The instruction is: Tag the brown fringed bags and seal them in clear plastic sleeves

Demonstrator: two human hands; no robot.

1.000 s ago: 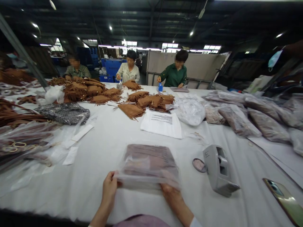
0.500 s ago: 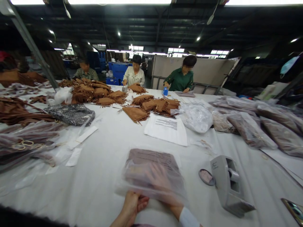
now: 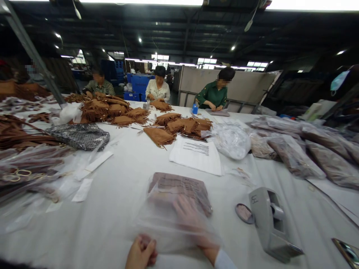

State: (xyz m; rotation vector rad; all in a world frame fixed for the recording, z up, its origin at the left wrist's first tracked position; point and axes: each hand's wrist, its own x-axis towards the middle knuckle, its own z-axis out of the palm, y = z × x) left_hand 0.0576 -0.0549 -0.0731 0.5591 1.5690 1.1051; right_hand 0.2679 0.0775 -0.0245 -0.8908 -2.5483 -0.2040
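A clear plastic bag lies on the white table with a brown-mauve flat item in its far part; dark print shows on the plastic. My left hand pinches the bag's near left edge with curled fingers. Inside the bag, under the film, is my right hand, its fingers spread and reaching toward the brown-mauve item. Right of the bag stand a grey tape dispenser and a small round dish touching its left side.
Beyond the bag lie a stack of printed white bags and brown fringed pieces. Filled plastic bags cover the right; wrapped straps lie left. A phone is at the right edge. Several people work across the table.
My left hand has moved left and slightly down with the bag's near edge, and the bag's mouth looks wider. Across the table, the person in green has brought both hands together on a flat item.
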